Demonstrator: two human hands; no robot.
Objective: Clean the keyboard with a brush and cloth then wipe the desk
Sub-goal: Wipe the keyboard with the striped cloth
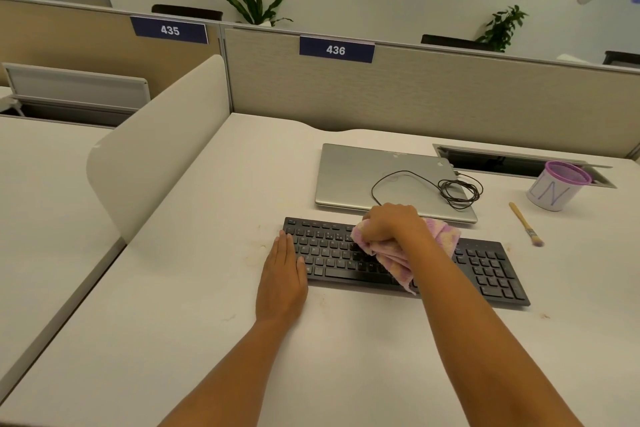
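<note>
**Cloth on keyboard, left hand bracing**

Right hand (pixel 389 224): fingers curled round a bunched pink cloth (pixel 408 253), pressing it on the keys at the middle of the black keyboard (pixel 485 267). Cloth tail hangs over the keyboard's near edge.

Left hand (pixel 282 274): flat, fingers straight and together, palm on the desk (pixel 207 288), lying along the keyboard's left end and touching it.

Keyboard lies across the desk centre. Brush (pixel 526 224), wooden handle, lies on the desk beyond the keyboard's right end, apart from it. Just behind the keyboard: closed silver laptop (pixel 346 177) with a coiled black cable (pixel 457 189) on its lid. Right of the laptop, a white cup with a purple mesh insert (pixel 550 189). Small stains and crumbs on the desk near the left hand.
</note>
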